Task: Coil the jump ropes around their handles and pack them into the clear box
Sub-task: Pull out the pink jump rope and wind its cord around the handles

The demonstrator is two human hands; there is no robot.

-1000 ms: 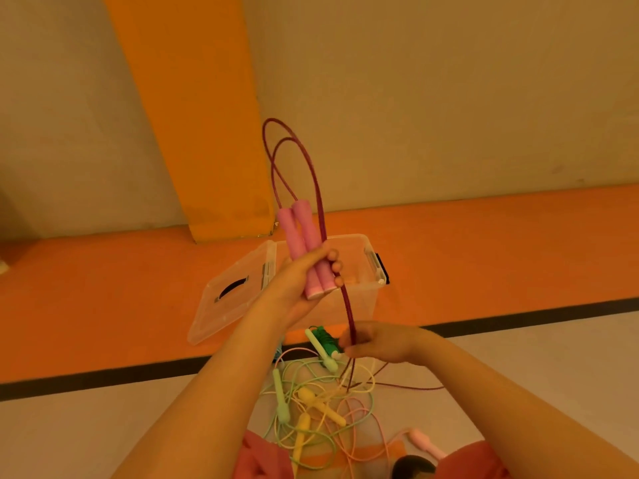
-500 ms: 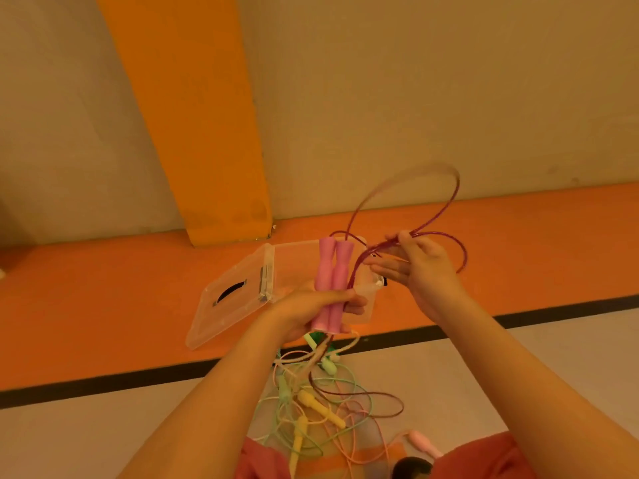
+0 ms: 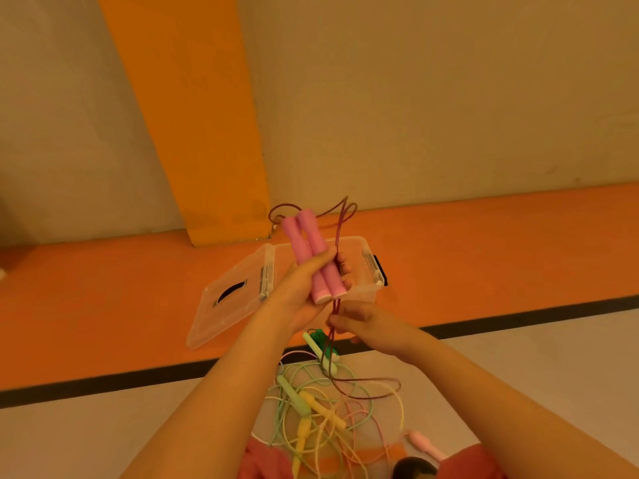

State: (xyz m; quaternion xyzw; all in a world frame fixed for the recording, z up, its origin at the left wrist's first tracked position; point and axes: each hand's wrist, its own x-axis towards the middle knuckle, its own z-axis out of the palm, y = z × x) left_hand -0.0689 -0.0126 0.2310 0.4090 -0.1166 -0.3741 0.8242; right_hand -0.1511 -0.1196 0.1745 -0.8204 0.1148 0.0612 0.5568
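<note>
My left hand [image 3: 307,288] grips the two pink handles [image 3: 313,257] of a jump rope side by side, upright, in front of the clear box [image 3: 366,267]. The dark red cord [image 3: 340,233] loops over the handle tops and runs down their right side. Just below the handles, my right hand [image 3: 359,321] pinches that cord, whose loose end trails down to the floor. The box stands open on the orange floor strip, its lid [image 3: 235,299] hinged back to the left.
A tangle of other jump ropes [image 3: 318,409] with green, yellow and pink handles lies on the pale floor between my arms. A green handle and dark green cord [image 3: 320,344] lie near the box. An orange pillar [image 3: 193,133] rises behind.
My right hand has come from up at the right of the handles down to below them, drawing the cord along the handles' right side. The big loop in the air has shrunk.
</note>
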